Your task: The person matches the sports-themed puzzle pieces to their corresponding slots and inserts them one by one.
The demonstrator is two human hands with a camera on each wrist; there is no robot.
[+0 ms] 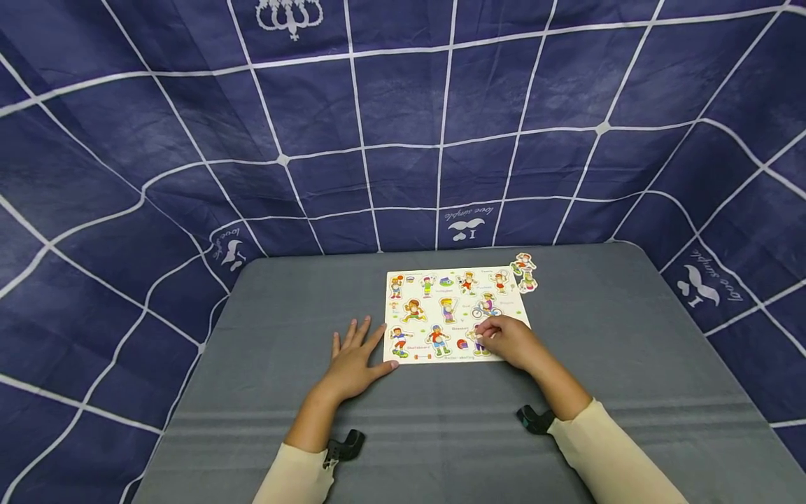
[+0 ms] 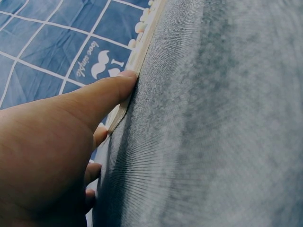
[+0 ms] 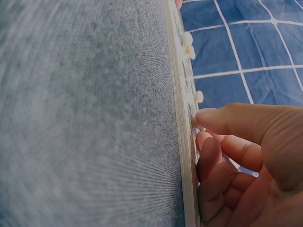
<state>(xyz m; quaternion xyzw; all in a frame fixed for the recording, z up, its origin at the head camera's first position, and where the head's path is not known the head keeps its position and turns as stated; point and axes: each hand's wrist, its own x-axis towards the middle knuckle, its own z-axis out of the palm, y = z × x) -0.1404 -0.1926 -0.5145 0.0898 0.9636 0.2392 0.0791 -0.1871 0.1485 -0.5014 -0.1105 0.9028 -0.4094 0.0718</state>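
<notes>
A wooden peg puzzle board [image 1: 453,336] printed with sporty figures lies flat on the table. My right hand [image 1: 508,341] is over its lower right part, thumb and forefinger pinching a puzzle piece [image 1: 481,348], a figure in purple trousers that the fingers partly cover. In the right wrist view, the fingertips [image 3: 206,118] come together right at the board's face, the other fingers curled beneath. My left hand [image 1: 354,360] lies with spread fingers at the board's lower left corner, its thumb [image 2: 120,82] against the edge. Other pieces, such as the cyclist [image 1: 488,306], sit on the board.
Two loose puzzle pieces, one [image 1: 523,263] above the other [image 1: 527,282], lie at the board's upper right corner. The grey table [image 1: 302,301] meets a dark blue checked cloth [image 1: 403,175] behind and at the sides. Black wrist mounts [image 1: 535,420] sit on both forearms.
</notes>
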